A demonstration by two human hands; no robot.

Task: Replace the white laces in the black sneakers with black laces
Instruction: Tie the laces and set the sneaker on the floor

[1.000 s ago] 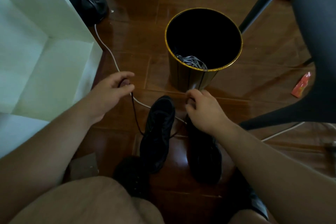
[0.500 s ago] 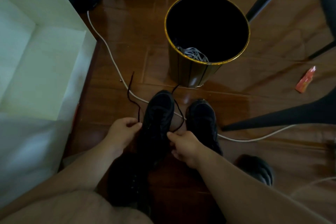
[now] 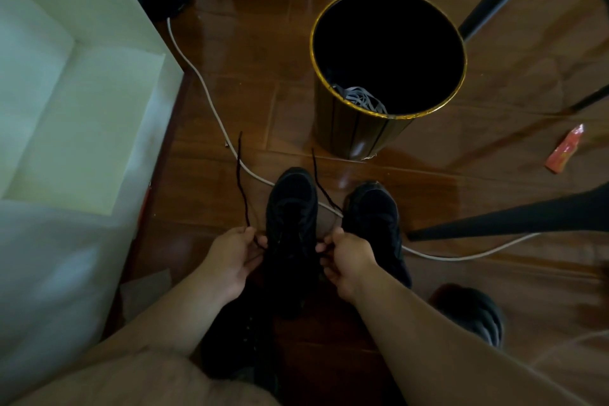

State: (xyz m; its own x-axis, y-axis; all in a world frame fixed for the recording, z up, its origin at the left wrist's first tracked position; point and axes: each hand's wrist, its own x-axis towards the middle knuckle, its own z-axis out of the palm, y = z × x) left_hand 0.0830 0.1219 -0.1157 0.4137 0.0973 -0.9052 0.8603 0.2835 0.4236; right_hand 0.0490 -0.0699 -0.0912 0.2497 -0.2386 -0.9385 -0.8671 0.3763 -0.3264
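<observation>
Step in hand: relacing of left sneaker (image 3: 291,217), black lace already threaded. Left hand (image 3: 230,259) pinching one black lace end (image 3: 241,175); right hand (image 3: 346,260) pinching the other lace end (image 3: 321,184); hands apart, one at each side of the shoe. Loose tails trailing forward over wooden floor (image 3: 461,148). Right sneaker (image 3: 374,217) just beside; laced or not, too dark to tell. White laces (image 3: 361,99) discarded in gold-rimmed bin (image 3: 362,138). Next move, by judgement: even pull on both ends, then crossing over for a knot, tension kept.
</observation>
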